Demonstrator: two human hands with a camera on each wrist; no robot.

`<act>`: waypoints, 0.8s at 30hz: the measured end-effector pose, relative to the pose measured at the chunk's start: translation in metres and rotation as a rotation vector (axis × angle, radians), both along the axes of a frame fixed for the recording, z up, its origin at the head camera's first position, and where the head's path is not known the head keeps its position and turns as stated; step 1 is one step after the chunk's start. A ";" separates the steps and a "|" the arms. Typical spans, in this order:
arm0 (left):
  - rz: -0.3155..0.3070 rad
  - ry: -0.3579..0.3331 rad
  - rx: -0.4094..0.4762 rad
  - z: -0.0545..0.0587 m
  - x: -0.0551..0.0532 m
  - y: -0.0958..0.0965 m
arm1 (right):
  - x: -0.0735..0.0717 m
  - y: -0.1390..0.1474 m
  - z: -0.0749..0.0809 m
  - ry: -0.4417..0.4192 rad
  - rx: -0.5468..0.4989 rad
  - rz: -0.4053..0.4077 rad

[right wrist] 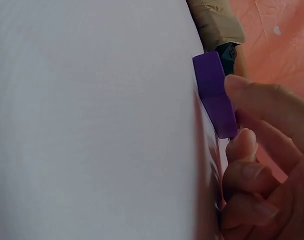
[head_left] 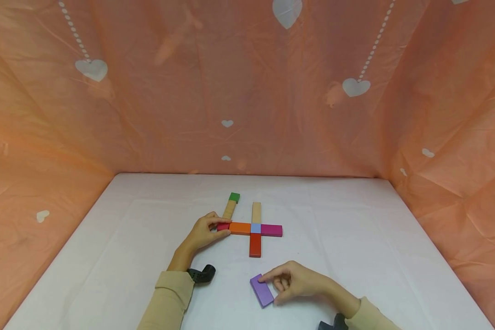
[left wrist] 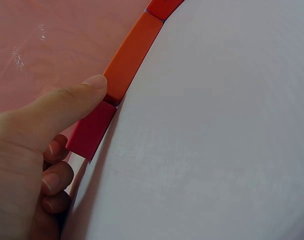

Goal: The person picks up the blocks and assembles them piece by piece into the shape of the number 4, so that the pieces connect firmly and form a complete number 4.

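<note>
My left hand (head_left: 202,233) pinches the crimson block (head_left: 222,226) at the left end of a flat row, thumb on the near side and index finger on the far side. The thumb tip also reaches the end of the adjoining orange block (head_left: 240,228); in the left wrist view the other fingers curl behind the crimson one. Closer to me, my right hand (head_left: 299,280) grips a purple rectangular block (head_left: 261,291) by its right side, between index finger and thumb. The right wrist view shows this purple block (right wrist: 214,92) at the fingertips, its underside hidden.
Right of the orange block, a light blue block (head_left: 255,228) joins a magenta block (head_left: 271,230), a red block (head_left: 255,245) and a plain wooden block (head_left: 256,212). Beige pieces (head_left: 229,210) lead from the crimson block to a green block (head_left: 234,197). Orange curtains (head_left: 247,91) enclose the white table (head_left: 334,206).
</note>
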State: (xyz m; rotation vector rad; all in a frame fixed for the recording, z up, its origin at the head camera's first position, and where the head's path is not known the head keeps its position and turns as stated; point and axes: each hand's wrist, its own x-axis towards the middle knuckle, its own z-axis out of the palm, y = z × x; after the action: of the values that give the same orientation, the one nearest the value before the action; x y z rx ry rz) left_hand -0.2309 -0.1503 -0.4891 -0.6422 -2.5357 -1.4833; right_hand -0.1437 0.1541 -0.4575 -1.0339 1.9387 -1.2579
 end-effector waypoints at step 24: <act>0.029 -0.084 -0.050 0.005 0.001 0.001 | 0.000 -0.002 0.000 -0.006 0.027 -0.047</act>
State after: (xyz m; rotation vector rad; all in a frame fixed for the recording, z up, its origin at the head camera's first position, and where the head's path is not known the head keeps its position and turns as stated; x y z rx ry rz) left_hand -0.2301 -0.1495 -0.4837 -0.5592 -2.6405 -1.4726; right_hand -0.1433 0.1518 -0.4571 -0.9751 1.9806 -1.2558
